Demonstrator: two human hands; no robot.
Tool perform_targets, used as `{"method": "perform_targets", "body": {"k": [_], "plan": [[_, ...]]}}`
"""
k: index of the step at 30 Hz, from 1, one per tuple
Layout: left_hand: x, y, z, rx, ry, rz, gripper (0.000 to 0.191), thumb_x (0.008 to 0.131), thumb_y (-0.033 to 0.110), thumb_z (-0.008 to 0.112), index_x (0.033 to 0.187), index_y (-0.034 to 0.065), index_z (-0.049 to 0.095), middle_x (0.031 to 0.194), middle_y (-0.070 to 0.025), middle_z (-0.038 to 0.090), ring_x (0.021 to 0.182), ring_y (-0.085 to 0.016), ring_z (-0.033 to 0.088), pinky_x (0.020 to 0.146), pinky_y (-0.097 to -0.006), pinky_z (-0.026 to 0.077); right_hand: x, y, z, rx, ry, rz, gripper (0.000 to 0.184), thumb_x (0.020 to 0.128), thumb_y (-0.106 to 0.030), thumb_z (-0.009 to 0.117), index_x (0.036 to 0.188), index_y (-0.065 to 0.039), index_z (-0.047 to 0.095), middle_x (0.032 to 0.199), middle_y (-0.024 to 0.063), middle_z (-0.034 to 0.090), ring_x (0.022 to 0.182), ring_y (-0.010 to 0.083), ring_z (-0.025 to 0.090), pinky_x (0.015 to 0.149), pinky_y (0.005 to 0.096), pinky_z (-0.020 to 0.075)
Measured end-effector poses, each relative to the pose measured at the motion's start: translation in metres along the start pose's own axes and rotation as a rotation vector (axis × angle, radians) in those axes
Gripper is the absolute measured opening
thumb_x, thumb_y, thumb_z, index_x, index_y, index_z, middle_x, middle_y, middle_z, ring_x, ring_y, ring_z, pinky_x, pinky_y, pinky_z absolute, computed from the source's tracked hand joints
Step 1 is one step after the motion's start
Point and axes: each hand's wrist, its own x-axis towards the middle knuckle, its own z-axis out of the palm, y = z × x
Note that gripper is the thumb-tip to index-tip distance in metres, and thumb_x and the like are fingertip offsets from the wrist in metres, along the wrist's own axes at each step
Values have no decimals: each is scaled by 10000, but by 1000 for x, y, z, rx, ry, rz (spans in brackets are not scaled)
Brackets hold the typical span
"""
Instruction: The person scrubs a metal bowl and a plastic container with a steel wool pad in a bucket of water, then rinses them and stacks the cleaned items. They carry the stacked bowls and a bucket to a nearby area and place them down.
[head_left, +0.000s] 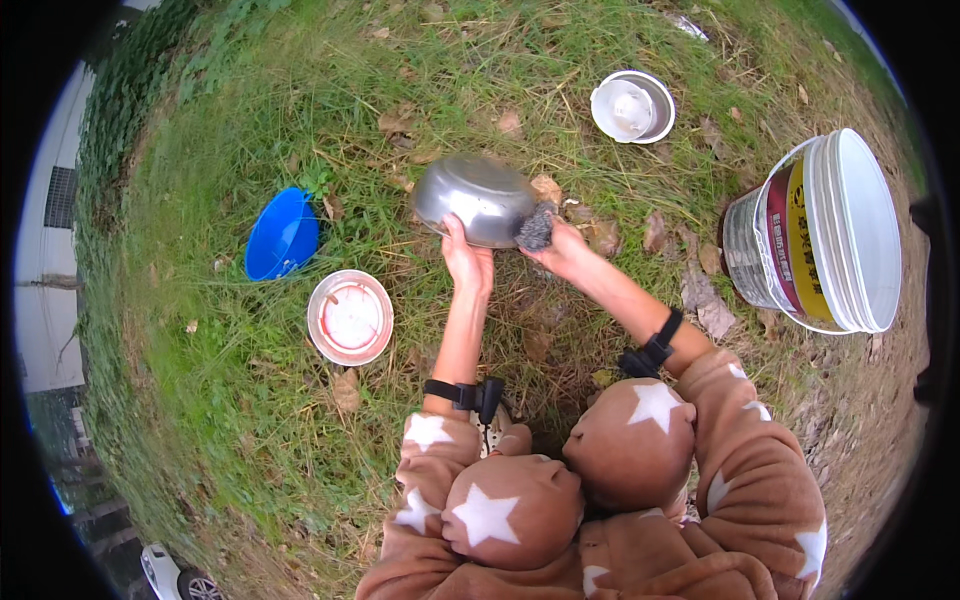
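Note:
In front of my knees a stainless steel bowl (472, 196) is held tilted, its outer base turned up and away from me. My left hand (468, 259) grips its near rim, with the thumb lying on the outer wall. Pinched in my right hand (561, 246) is a grey scouring pad (535, 228), probably steel wool, which touches the bowl's right side. The inside of the bowl is hidden from me.
Left on the grass lie a blue plastic basin (282, 235) and a clear round tub (350, 317) with reddish stains. Ahead right stands a white-rimmed pot (660, 105) holding a smaller white container (624, 107). A large printed plastic bucket (817, 232) is at right. Dry leaves are scattered about.

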Motion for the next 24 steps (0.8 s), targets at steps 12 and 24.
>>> {"method": "perform_targets", "body": {"k": [12, 24], "plan": [[-8, -1, -22, 1541, -397, 388, 478, 889, 426, 490, 891, -29, 639, 831, -204, 649, 695, -273, 639, 688, -368, 530, -6, -101, -59, 111, -337, 2, 565, 912, -387, 428, 1298, 15, 332, 1216, 226, 487, 1078, 331, 528, 887, 442, 486], [-39, -43, -37, 1975, -1089, -131, 673, 692, 556, 649, 1208, 138, 539, 1045, -166, 616, 967, -336, 585, 794, -427, 469, -82, -96, -31, -1313, -78, -705, 492, 914, -428, 450, 1279, -99, 458, 1366, 179, 373, 1262, 298, 362, 1032, 382, 300]]}}
